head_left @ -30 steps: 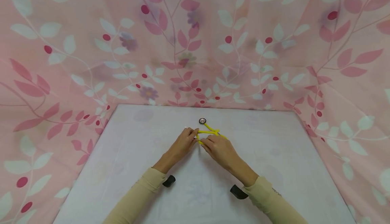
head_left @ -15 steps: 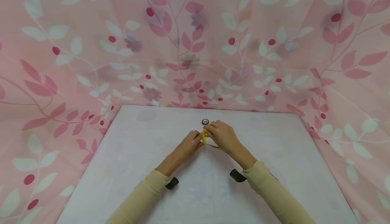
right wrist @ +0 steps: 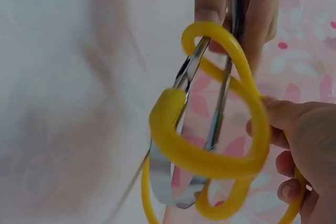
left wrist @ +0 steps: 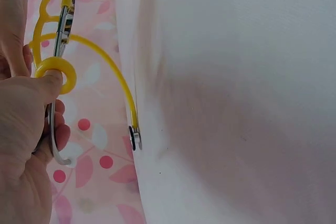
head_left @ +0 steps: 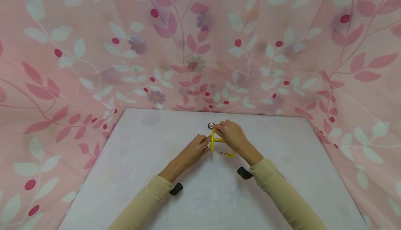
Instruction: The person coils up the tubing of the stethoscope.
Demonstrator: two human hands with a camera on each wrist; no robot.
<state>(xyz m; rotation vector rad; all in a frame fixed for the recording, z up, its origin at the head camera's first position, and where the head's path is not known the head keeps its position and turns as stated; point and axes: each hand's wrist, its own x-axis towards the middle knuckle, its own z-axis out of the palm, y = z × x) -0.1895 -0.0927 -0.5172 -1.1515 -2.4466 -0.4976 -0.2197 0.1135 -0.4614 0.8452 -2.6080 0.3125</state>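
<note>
A stethoscope with yellow tubing (head_left: 212, 141) and metal ear tubes (right wrist: 223, 108) is held between both hands. My left hand (head_left: 195, 150) grips the ear tubes near their ear ends, its thumb against a loop of tubing (left wrist: 69, 76). That loop passes around the metal tubes, as the right wrist view shows. My right hand (head_left: 233, 137) holds the tubing beyond the loop, with curled fingers (right wrist: 286, 190) around it. Just left of the right fingertips in the head view is the round chest piece (head_left: 211, 126); it hangs at the tubing's end (left wrist: 135, 138).
Under the hands lies a white-covered table (head_left: 150, 132). Pink leaf-patterned cloth (head_left: 200, 49) hangs behind it and on both sides. Dark wrist-worn pieces (head_left: 245, 173) show below each forearm.
My right hand has left the metal tubes and moved away toward the chest piece, drawing tubing across the ear tubes beside my left hand. The left hand keeps its grip; the head view shifted slightly.
</note>
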